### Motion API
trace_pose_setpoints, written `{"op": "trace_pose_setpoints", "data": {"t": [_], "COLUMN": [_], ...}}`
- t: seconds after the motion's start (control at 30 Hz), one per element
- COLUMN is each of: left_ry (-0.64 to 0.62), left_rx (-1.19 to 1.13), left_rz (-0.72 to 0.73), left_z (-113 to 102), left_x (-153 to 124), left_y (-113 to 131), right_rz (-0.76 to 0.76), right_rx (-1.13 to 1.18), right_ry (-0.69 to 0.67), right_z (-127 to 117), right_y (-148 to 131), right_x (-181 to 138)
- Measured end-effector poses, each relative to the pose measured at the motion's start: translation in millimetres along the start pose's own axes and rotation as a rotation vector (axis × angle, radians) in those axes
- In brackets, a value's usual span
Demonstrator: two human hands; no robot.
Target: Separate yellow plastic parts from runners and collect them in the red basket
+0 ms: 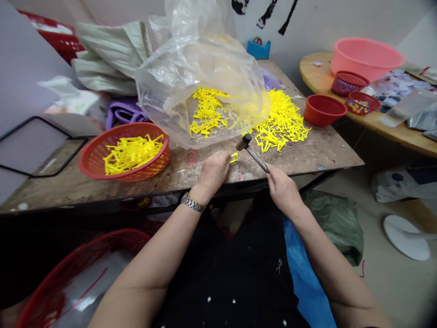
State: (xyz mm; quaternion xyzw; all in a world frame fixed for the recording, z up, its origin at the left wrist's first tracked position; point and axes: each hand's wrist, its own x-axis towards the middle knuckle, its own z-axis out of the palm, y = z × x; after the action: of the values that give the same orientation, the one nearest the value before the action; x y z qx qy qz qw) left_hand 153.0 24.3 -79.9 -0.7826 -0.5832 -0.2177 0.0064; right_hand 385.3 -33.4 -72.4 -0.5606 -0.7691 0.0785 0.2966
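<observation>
My left hand (215, 171), with a metal watch on its wrist, is closed on a small yellow plastic piece (234, 158) at the table's front edge. Part of that piece is hidden by the fingers. Gripped in my right hand (284, 189) is a hammer (256, 157); its dark head is raised just above and to the right of the piece. Beyond the hammer lies a loose heap of yellow plastic pieces (283, 120). More of them lie inside the mouth of a large clear plastic bag (164, 105). A red basket (88, 166) on the left holds further yellow pieces.
The worn wooden table (327, 148) also bears a red bowl (324, 111) and a blue tape dispenser (258, 48). A round table (312, 68) on the right carries a pink basin (367, 57) and small baskets. Below left stands a large red basket (44, 291).
</observation>
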Motion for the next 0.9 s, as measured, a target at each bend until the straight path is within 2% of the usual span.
{"op": "trace_pose_setpoints", "data": {"t": [0.07, 0.2, 0.4, 0.67, 0.9], "left_ry": [0.006, 0.056, 0.059, 0.127, 0.198], "left_rx": [-0.008, -0.014, -0.056, -0.172, -0.209], "left_rz": [0.000, 0.027, 0.021, 0.003, 0.023], "left_z": [1, 4, 6, 8, 4], "left_x": [0, -1, -1, -5, -12], "left_y": [-1, -4, -5, -8, -6], "right_rz": [0.006, -0.058, 0.018, 0.076, -0.003], "right_rx": [0.003, 0.058, -0.092, -0.389, -0.554], "right_ry": [0.021, 0.150, -0.076, -0.033, -0.036], "right_z": [-2, -6, 3, -9, -7], "right_y": [2, -4, -7, 8, 29], "right_x": [1, -1, -3, 4, 13]}}
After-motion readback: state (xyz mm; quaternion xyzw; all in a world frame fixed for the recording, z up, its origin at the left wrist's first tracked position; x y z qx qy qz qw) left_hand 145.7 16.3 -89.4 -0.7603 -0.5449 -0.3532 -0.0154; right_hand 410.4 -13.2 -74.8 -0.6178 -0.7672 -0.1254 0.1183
